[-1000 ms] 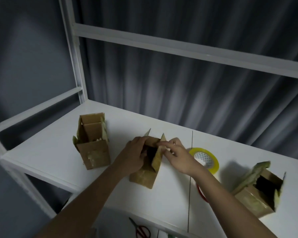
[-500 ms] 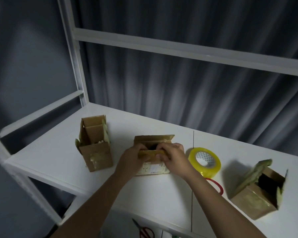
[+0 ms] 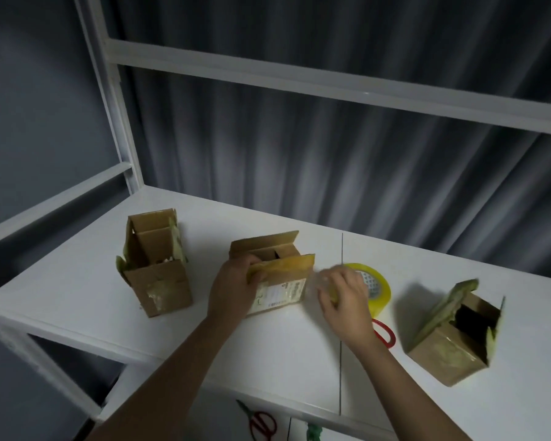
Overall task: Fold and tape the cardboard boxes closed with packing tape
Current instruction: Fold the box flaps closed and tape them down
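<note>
Gripping the small brown cardboard box (image 3: 275,275) by its flap, the left hand (image 3: 233,289) is curled; its white label (image 3: 279,294) beside the fingers is unreadable. The blurred right hand (image 3: 344,300), fingers curled, is seen touching the yellow tape roll (image 3: 377,289); its grip cannot be told.

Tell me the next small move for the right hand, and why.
Probably close the right hand on the tape roll beside it and lift it. The left hand grips the middle box's front flap, its top not taped, and the right hand's fingers look blurred, holding nothing clearly.
</note>
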Action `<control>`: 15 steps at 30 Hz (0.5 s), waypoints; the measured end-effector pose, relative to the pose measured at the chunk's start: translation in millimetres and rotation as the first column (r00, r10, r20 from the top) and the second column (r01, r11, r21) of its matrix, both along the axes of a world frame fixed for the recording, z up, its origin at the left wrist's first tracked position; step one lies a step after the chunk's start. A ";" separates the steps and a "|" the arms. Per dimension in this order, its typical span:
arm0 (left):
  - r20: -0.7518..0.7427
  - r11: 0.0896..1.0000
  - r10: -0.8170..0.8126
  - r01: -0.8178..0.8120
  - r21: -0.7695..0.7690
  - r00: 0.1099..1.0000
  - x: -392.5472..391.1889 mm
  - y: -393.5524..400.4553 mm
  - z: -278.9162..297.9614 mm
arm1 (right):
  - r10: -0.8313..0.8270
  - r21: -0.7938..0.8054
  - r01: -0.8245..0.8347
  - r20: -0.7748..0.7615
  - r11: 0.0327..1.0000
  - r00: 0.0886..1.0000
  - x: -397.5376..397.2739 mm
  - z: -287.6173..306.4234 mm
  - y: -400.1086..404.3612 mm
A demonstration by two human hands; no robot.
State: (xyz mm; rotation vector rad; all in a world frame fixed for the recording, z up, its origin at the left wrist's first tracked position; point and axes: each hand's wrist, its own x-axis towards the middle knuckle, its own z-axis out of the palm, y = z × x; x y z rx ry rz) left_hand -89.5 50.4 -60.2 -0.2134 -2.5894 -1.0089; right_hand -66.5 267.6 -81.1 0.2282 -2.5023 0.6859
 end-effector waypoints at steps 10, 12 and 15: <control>-0.080 0.888 -0.431 0.407 -0.214 0.899 17.3 101.6 -5.3 | -0.296 0.222 0.228 0.353 0.948 0.888 42.5 -55.3 74.1; 0.116 0.868 -0.432 0.447 -0.216 0.894 9.6 122.1 -20.7 | -0.312 0.267 0.217 0.395 0.939 0.864 41.8 -56.7 73.3; 0.206 0.832 -0.453 0.494 -0.251 0.868 -3.7 145.1 -31.3 | -0.305 0.284 0.196 0.418 0.939 0.856 41.9 -59.5 72.2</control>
